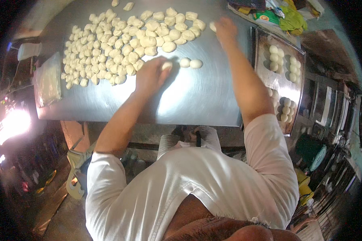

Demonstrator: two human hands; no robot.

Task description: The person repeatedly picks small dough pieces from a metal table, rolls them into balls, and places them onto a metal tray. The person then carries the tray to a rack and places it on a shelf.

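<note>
Many rough dough pieces (117, 42) cover the left and back of a metal table (181, 105). My left hand (152, 73) is at the near edge of that spread, with a dough ball (166, 65) held at its fingers. Just right of it, two smooth dough balls (190, 63) sit side by side, touching. My right hand (226, 29), blurred, is farther back at the table's right side. A dough piece (213, 26) shows at its left fingertips; the hand hides part of it, and whether it is gripped cannot be told.
To the right a metal tray (282, 84) holds several joined groups of smooth dough balls. Plastic packages and a yellow-green bag (292, 18) lie behind it. A clear plastic bag (48, 79) lies at the table's left edge. A plastic chair (75, 168) stands below left.
</note>
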